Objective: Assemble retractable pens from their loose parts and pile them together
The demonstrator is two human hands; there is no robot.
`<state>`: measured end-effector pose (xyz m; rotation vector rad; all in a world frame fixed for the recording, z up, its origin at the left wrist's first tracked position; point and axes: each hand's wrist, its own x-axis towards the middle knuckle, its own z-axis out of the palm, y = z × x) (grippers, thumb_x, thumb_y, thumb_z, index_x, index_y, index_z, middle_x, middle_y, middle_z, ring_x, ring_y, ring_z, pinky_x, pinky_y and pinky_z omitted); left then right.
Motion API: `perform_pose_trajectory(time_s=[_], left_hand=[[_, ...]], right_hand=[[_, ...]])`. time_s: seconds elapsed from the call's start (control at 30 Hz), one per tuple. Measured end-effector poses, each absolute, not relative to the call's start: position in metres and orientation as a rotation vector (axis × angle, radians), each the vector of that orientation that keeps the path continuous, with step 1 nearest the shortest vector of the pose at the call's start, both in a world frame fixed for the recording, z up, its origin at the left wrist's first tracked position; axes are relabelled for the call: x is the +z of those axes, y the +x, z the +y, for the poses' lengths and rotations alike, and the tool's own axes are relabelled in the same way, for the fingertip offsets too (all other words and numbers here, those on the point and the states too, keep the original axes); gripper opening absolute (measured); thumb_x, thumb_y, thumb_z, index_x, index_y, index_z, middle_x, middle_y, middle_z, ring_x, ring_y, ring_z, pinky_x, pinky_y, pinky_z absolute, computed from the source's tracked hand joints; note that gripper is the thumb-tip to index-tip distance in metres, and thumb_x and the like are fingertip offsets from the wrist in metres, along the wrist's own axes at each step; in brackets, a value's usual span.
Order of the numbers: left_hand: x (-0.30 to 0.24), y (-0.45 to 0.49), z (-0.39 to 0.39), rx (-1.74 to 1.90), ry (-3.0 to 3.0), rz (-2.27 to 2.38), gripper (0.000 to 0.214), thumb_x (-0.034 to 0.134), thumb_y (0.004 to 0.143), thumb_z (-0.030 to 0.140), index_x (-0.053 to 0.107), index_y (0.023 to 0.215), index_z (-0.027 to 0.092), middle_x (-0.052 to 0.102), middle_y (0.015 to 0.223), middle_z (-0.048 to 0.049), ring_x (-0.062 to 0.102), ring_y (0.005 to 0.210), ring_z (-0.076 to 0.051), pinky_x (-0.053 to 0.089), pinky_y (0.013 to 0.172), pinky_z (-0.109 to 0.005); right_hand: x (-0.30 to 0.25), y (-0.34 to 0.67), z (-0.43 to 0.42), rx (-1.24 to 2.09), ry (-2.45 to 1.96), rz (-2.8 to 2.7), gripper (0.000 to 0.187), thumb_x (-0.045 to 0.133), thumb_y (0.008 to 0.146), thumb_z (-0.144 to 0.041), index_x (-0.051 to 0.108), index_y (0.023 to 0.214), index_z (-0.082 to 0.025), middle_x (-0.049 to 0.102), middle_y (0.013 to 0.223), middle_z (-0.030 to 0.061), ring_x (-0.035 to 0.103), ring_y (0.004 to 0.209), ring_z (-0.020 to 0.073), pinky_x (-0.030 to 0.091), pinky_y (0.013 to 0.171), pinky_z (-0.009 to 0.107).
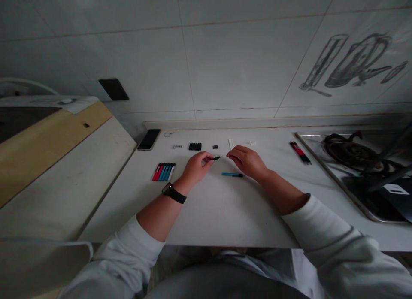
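My left hand (197, 166) pinches a small black pen part (216, 158) that points to the right. Facing it across a short gap, my right hand (247, 161) has its thumb and fingers pressed together; whatever is between them is too small to make out. Below my right hand lies a blue pen barrel (232, 175) with a dark end. Behind the hands sit a row of black pen parts (195, 146), several small springs (177, 146), tiny dark pieces (215, 147), thin white sticks (231, 143) and small clear pieces (252, 143).
Red, blue and white pen barrels (163, 172) lie side by side on the left of the white counter (206, 217). A phone (149, 139) rests at the back left. Red-and-black pens (300, 152) lie beside the gas stove (341, 183). A tiled wall (231, 67) closes the back.
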<state>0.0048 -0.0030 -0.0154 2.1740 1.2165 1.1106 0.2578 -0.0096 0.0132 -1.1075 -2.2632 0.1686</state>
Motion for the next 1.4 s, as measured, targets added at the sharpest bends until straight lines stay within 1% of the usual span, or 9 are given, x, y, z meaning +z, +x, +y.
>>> perform_pose_trajectory(time_s=[0.47,0.6,0.8,1.0,1.1,1.17,1.23,1.3,1.4], left_hand=[[-0.013,0.007,-0.005,1.096,2.302,1.146,0.009,0.074,0.087,0.017,0.07,0.094,0.02,0.072,0.093,-0.0029,0.067,0.088,-0.018,0.054,0.084,-0.034],[-0.011,0.009,-0.007,1.09,2.306,1.128,0.009,0.075,0.087,0.016,0.07,0.093,0.02,0.073,0.094,-0.003,0.067,0.09,-0.019,0.053,0.087,-0.035],[-0.011,0.009,-0.008,1.06,2.281,1.116,0.009,0.075,0.087,0.017,0.071,0.094,0.02,0.073,0.092,-0.0033,0.067,0.088,-0.019,0.054,0.084,-0.034],[-0.014,0.007,-0.005,1.126,2.167,1.154,0.009,0.073,0.089,0.017,0.071,0.097,0.02,0.075,0.094,-0.0031,0.069,0.087,-0.018,0.054,0.086,-0.033],[-0.014,0.005,-0.001,1.193,2.076,1.194,0.009,0.07,0.09,0.015,0.071,0.097,0.021,0.075,0.095,-0.0024,0.069,0.089,-0.017,0.054,0.087,-0.032],[-0.014,0.003,0.002,1.243,2.002,1.223,0.009,0.067,0.092,0.015,0.07,0.098,0.02,0.075,0.097,-0.0029,0.068,0.091,-0.017,0.054,0.087,-0.031],[-0.015,0.002,0.004,1.278,1.938,1.256,0.008,0.066,0.092,0.016,0.069,0.098,0.02,0.074,0.098,-0.0035,0.068,0.09,-0.016,0.054,0.085,-0.031],[-0.016,0.001,0.006,1.289,1.901,1.286,0.008,0.066,0.092,0.016,0.068,0.099,0.02,0.074,0.097,-0.0036,0.067,0.089,-0.016,0.053,0.084,-0.03],[-0.018,0.002,0.007,1.284,1.878,1.308,0.008,0.066,0.092,0.017,0.068,0.099,0.02,0.073,0.096,-0.0033,0.066,0.087,-0.016,0.053,0.083,-0.03]], right_hand=[[0.002,0.253,-0.008,0.117,-0.935,-2.338,0.023,0.051,0.104,-0.024,0.073,0.104,-0.02,0.071,0.099,0.01,0.065,0.091,0.0215,0.052,0.083,0.033],[0.0,0.247,-0.012,0.147,-0.941,-2.329,0.021,0.052,0.102,-0.023,0.07,0.112,-0.021,0.07,0.103,0.0106,0.066,0.094,0.0227,0.053,0.084,0.035],[0.004,0.238,-0.023,0.27,-0.829,-2.304,0.037,0.055,0.097,-0.018,0.059,0.133,-0.022,0.065,0.118,0.0132,0.065,0.107,0.0254,0.057,0.094,0.042],[0.012,0.237,-0.027,0.487,-0.77,-2.081,0.05,0.061,0.097,-0.031,0.048,0.145,-0.029,0.054,0.139,0.0131,0.055,0.128,0.0273,0.06,0.097,0.045],[0.016,0.244,-0.021,0.491,-0.936,-1.876,0.042,0.061,0.097,-0.038,0.053,0.136,-0.026,0.06,0.131,0.0127,0.063,0.117,0.025,0.061,0.09,0.041],[0.02,0.25,-0.016,0.486,-1.084,-1.866,0.028,0.058,0.099,-0.039,0.062,0.12,-0.023,0.069,0.11,0.01,0.068,0.096,0.0212,0.059,0.082,0.035],[0.023,0.256,-0.013,0.525,-1.193,-2.04,0.021,0.057,0.098,-0.038,0.067,0.105,-0.021,0.071,0.093,0.0067,0.067,0.081,0.0181,0.054,0.075,0.031],[0.024,0.26,-0.013,0.594,-1.246,-2.293,0.02,0.063,0.094,-0.039,0.07,0.1,-0.02,0.072,0.09,0.0062,0.065,0.078,0.0177,0.05,0.073,0.03],[0.021,0.26,-0.015,0.616,-1.261,-2.57,0.022,0.074,0.086,-0.036,0.072,0.1,-0.02,0.072,0.096,0.0076,0.065,0.083,0.02,0.047,0.075,0.029]])
